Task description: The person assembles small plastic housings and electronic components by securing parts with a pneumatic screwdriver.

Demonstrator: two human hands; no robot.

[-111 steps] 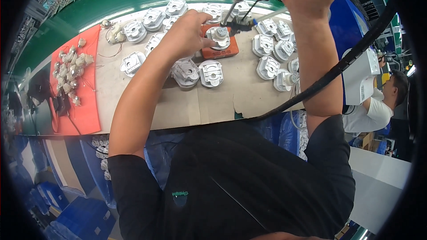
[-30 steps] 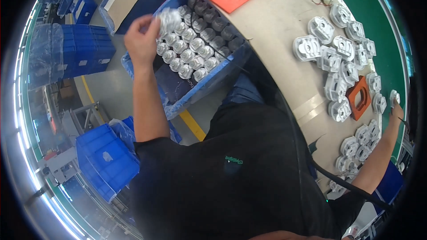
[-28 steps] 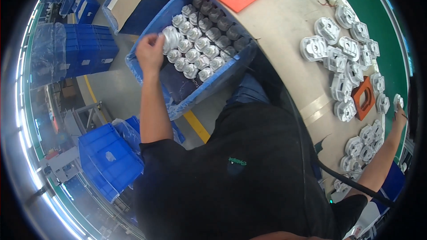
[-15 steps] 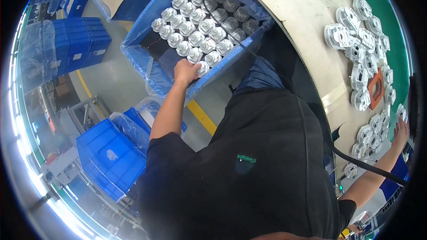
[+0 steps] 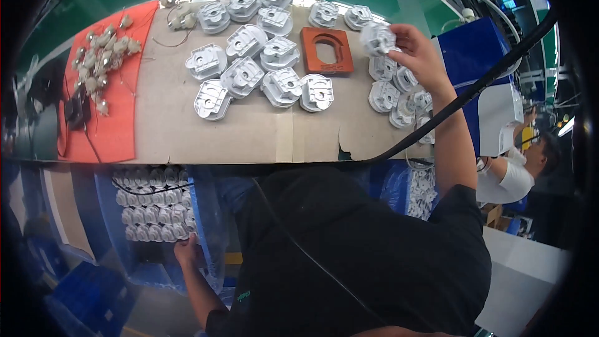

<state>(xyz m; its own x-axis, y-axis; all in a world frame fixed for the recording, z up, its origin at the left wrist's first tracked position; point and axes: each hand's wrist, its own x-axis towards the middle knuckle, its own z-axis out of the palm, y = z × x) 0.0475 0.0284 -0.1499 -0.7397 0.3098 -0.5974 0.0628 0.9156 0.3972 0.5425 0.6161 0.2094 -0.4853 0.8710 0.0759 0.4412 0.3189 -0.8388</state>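
Observation:
My right hand (image 5: 419,56) is closed on a white plastic housing (image 5: 377,39), pinched between thumb and fingers above the table's far right part. The held housing is slightly blurred. Below it stands a cluster of similar housings (image 5: 383,96). My left hand (image 5: 186,251) reaches down into a blue bin lined with clear plastic film (image 5: 215,256). Its fingers close around a white housing (image 5: 191,236) at the end of the nearest row; they partly hide it. Rows of such parts (image 5: 153,214) fill much of the bin.
On the table (image 5: 249,137) stand an orange block with an oval opening (image 5: 327,51) and several more housings (image 5: 243,76). Small wired parts (image 5: 103,56) lie on a red mat (image 5: 118,128). A black cable (image 5: 465,98) crosses near my right forearm. Another person (image 5: 513,175) is at the right.
My view has turned right toward the table. My right hand has lifted a housing from among those at the table's end. My left hand stays at the bin's nearest row.

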